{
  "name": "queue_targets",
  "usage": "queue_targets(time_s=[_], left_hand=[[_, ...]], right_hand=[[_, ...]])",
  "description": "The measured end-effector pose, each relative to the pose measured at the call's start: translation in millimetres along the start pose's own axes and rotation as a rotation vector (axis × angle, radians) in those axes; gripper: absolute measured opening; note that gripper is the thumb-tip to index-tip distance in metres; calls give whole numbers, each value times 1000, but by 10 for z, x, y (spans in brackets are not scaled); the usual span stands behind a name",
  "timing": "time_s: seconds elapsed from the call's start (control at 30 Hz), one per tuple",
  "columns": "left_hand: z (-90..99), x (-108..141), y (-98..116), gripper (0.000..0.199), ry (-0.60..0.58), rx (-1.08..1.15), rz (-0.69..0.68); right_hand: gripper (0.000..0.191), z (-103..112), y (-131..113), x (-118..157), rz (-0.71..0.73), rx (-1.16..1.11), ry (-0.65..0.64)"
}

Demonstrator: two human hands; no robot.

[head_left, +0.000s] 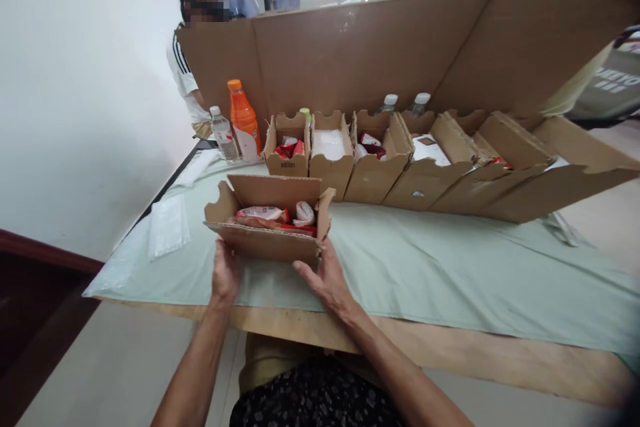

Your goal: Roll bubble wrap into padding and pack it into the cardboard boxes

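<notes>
An open cardboard box (270, 247) sits near the front of the cloth-covered table, between my two hands. Inside it lie red and white packets (265, 214) and a rolled whitish plastic item (304, 214). My left hand (225, 273) is at the box's front left corner, its fingers partly hidden behind the cardboard. At the right end, my right hand (327, 277) holds the box with the thumb spread toward the middle and the other fingers against the side.
Several cardboard bins (375, 180) with goods stand in a row behind, before a tall cardboard panel (350, 53). An orange bottle (243, 121) and a clear bottle (224, 137) stand back left. Plastic bags (169, 225) lie left. A person (183, 70) is behind the panel.
</notes>
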State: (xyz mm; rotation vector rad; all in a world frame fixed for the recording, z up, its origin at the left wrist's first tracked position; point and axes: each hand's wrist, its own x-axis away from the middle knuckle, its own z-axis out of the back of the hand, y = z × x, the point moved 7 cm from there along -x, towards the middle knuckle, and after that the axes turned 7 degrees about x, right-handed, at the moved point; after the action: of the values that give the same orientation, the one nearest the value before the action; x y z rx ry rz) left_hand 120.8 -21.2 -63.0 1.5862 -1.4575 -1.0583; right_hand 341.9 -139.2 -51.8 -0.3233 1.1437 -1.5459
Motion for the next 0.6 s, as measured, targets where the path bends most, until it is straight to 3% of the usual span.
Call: queue_targets(time_s=[0.1, 0.2, 0.33, 0.4, 0.5, 0.6], left_hand=[[-384, 256, 49, 62, -98, 101, -25], [-640, 397, 295, 58, -204, 123, -67], [-854, 303, 845, 55, -262, 95, -228], [-1031, 247, 1018, 56, -301, 100, -304], [-1306, 299, 923, 53, -380, 134, -288], [-1397, 493, 544, 55, -434, 131, -170]], right_hand=[[67, 456, -41, 110, -40, 36, 147], [49, 849, -187, 128, -83, 137, 231], [50, 1052, -561, -220, 9, 105, 217], [54, 1188, -677, -386, 76, 66, 261], [49, 1463, -595, -328, 46, 112, 368], [47, 1604, -364, 84, -52, 194, 434]])
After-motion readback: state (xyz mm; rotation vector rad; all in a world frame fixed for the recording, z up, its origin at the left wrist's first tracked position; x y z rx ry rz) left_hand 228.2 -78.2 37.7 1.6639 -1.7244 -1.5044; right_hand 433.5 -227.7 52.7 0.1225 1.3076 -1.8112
